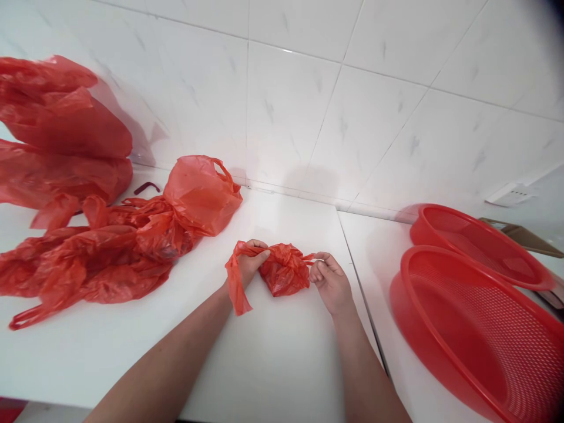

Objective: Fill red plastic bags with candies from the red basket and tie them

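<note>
Between my hands, just over the white tabletop, is a small red plastic bag, bunched up with its handles drawn out to both sides. My left hand is closed on the twisted left part of the bag, and a loose strip of it hangs down past the wrist. My right hand pinches the thin end of the other handle between thumb and fingers. Whether anything is inside the bag cannot be seen.
Several crumpled red plastic bags lie at the left, with fuller red bags behind them. A dark red curved piece lies near the wall. Two red mesh baskets stand at the right, beyond a seam in the table.
</note>
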Demonstrator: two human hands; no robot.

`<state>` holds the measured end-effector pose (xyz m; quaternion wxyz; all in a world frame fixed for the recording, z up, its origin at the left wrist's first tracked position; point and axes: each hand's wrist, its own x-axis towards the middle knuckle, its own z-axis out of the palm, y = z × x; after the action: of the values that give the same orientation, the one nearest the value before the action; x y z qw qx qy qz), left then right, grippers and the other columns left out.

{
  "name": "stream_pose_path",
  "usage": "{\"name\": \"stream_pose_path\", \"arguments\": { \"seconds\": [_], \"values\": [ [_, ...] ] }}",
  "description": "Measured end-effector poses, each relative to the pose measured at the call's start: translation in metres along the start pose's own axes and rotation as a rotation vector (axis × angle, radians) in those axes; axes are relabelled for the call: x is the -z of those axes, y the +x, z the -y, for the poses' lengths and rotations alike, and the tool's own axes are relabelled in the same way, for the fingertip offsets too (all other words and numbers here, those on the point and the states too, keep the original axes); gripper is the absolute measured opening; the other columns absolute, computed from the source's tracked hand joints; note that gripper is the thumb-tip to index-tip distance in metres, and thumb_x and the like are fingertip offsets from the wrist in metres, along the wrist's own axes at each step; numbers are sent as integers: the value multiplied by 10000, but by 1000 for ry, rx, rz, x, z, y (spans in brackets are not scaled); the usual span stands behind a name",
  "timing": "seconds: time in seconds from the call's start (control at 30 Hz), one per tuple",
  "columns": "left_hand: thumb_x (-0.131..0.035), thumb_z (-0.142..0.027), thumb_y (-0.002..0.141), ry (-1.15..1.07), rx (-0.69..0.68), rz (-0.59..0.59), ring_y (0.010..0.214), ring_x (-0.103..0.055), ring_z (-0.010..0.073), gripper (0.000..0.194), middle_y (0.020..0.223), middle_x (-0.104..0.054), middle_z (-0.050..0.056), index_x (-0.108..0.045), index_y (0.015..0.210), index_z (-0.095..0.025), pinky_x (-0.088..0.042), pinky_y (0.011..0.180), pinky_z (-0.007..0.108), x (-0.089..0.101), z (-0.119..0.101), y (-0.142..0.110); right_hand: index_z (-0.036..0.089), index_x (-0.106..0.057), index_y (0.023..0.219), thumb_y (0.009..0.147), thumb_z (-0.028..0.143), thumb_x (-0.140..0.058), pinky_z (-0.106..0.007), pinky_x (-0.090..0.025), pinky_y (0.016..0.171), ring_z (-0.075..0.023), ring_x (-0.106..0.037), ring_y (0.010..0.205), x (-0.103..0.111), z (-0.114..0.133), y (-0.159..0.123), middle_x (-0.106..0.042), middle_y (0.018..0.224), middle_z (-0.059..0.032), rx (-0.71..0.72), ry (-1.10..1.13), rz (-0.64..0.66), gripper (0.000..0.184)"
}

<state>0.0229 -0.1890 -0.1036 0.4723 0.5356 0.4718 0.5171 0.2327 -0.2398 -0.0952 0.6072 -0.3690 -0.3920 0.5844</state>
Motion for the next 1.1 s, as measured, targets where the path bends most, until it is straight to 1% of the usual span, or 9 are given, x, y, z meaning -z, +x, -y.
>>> {"name": "stream_pose_path", "arguments": {
  "seconds": [0.1, 0.23, 0.33, 0.53, 0.7, 0.83, 0.9, 0.97, 1.1],
  "values": [
    [-645, -350, 715, -1, 2, 2, 733, -581, 159, 159, 776, -619, 7, -614, 798, -218, -459, 645, 276, 0, 1, 0, 224, -584, 842, 804, 229, -590, -240, -260, 508, -92, -279, 505, 0, 0, 1, -299, 523, 69, -18, 59, -5, 39],
    [-636, -360, 725, 7, -11, 2, 753, -575, 157, 165, 796, -617, 5, -612, 815, -223, -455, 666, 274, 1, 2, -1, 230, -571, 825, 796, 231, -598, -228, -209, 462, -82, -208, 462, 2, 1, 1, -234, 482, 86, -23, 149, -1, 40],
    [-632, -378, 725, 5, -8, 6, 754, -573, 158, 181, 794, -612, 5, -607, 817, -224, -453, 670, 276, 1, 2, -1, 240, -569, 840, 795, 261, -599, -224, -204, 443, -87, -179, 447, 3, 2, 0, -183, 471, 91, -17, 185, -11, 58],
    [-647, -403, 691, -5, 32, 3, 713, -571, 164, 211, 756, -607, 10, -603, 776, -215, -454, 638, 288, -1, -5, -1, 262, -590, 890, 818, 372, -564, -240, -216, 428, -111, -142, 442, 5, 4, 0, -121, 463, 88, -7, 133, -76, 135],
    [-641, -370, 708, 1, 18, -1, 720, -568, 157, 180, 758, -605, 8, -606, 791, -214, -452, 645, 284, 0, -4, -1, 259, -615, 905, 833, 350, -534, -235, -212, 431, -107, -143, 437, 8, 4, 1, -126, 446, 84, -18, 213, -45, 141],
    [-638, -366, 716, -10, 13, 7, 729, -567, 157, 181, 765, -602, 8, -604, 805, -213, -451, 647, 282, 0, -2, -2, 256, -615, 899, 834, 365, -546, -230, -221, 426, -98, -161, 431, 7, 4, 0, -135, 455, 87, -9, 195, -46, 144],
    [-641, -365, 715, -9, 9, 7, 738, -571, 158, 180, 775, -608, 9, -606, 805, -213, -455, 654, 283, 0, -3, -2, 257, -610, 904, 805, 348, -596, -229, -226, 430, -93, -172, 438, 6, 4, -1, -151, 468, 90, 6, 182, -53, 135],
    [-642, -369, 715, -7, 14, 8, 739, -577, 160, 182, 779, -612, 9, -606, 805, -214, -460, 658, 285, 0, -4, -2, 265, -606, 915, 762, 307, -649, -229, -237, 440, -90, -194, 448, 5, 3, -1, -173, 476, 92, 15, 171, -50, 164],
    [-635, -383, 721, -8, 44, 27, 741, -586, 167, 199, 793, -612, 14, -598, 827, -219, -471, 657, 294, 1, -5, -3, 270, -611, 897, 723, 283, -685, -241, -291, 487, -95, -249, 481, 4, 0, -1, -209, 485, 90, 25, 154, -37, 189]
  ]
}}
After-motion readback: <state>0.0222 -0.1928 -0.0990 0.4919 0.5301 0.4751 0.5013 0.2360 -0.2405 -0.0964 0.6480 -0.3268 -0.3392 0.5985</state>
